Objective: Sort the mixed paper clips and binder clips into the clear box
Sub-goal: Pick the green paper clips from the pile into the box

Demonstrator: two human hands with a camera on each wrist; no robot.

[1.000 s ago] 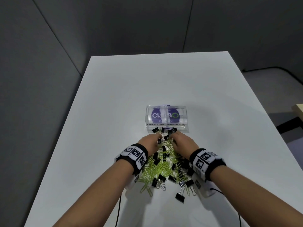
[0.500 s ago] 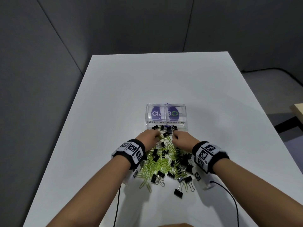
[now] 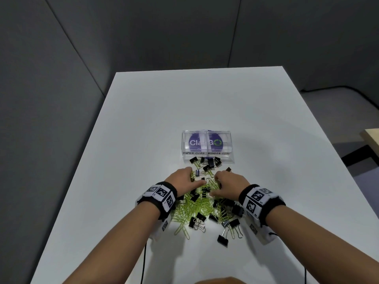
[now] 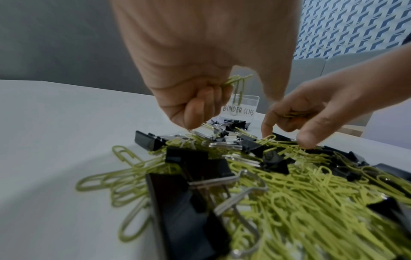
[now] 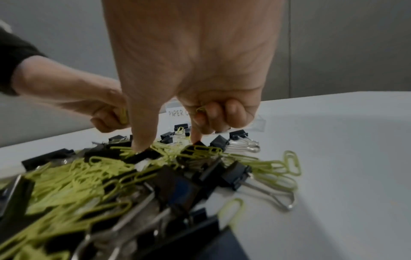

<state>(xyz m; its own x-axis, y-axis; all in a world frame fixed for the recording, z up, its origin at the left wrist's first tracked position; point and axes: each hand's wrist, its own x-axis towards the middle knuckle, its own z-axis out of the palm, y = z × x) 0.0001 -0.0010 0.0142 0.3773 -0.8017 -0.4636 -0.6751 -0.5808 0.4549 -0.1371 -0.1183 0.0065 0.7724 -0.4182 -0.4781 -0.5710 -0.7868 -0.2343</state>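
Yellow-green paper clips (image 3: 194,208) and black binder clips (image 3: 222,238) lay in one tangled heap on the white table (image 3: 143,119), the heap reaching from between the wrists up to the front wall of the clear box (image 3: 206,144). The step in hand was gathering paper clips out of the mix. The left hand (image 3: 181,178) had its fingers curled round a small bunch of paper clips, seen plainly in the left wrist view (image 4: 235,82). The right hand (image 3: 229,181) kept a few more tucked under its bent fingers (image 5: 201,109), while its thumb and forefinger reached down onto the heap as if pinching up another. Nothing appeared to be in either compartment, so the sort seemed barely begun. The next move, I judged, called for carrying both handfuls over the box and dropping them only in its left compartment, shaking free any binder clip hooked on. Handwritten labels on the front read "PAPER CLIPS" at left and "BINDER CLIPS" at right. Through the clear walls showed a purple round sticker with white letters "Cla" and "G" and a green circular-arrow mark; the middle letters were cut by the divider and could not be read.
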